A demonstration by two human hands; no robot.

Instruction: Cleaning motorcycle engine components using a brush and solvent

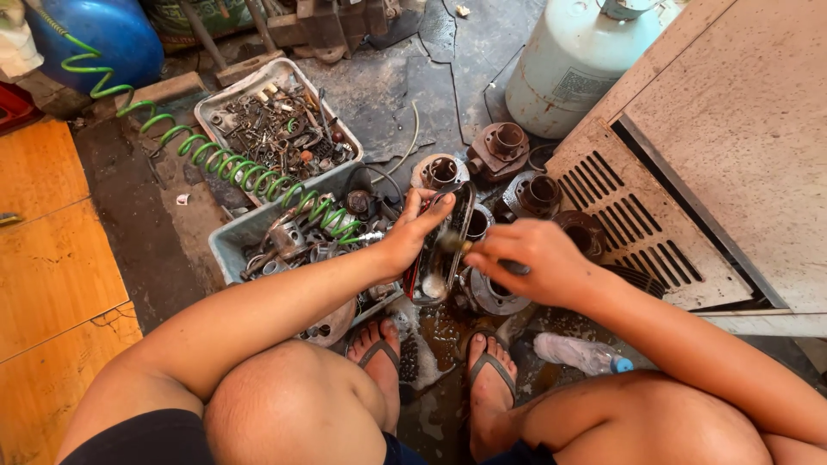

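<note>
Fingers of the left hand (pixel 412 231) clamp a greasy metal cover (pixel 441 245) by its rim — likely stiff, slippery — while the right hand (pixel 527 258) grips a brush (pixel 457 244).

Label on gas cylinder (pixel 582 86): upper right of centre, a rectangular grey-and-white sticker on the pale, rust-marked side of the cylinder (pixel 568 60); print too small to tell.
Plastic bottle (pixel 579 353): lower right of centre, lying on its side on the wet floor, clear and crumpled, with a blue cap.
Signs: none visible.
Screens: none visible.
</note>
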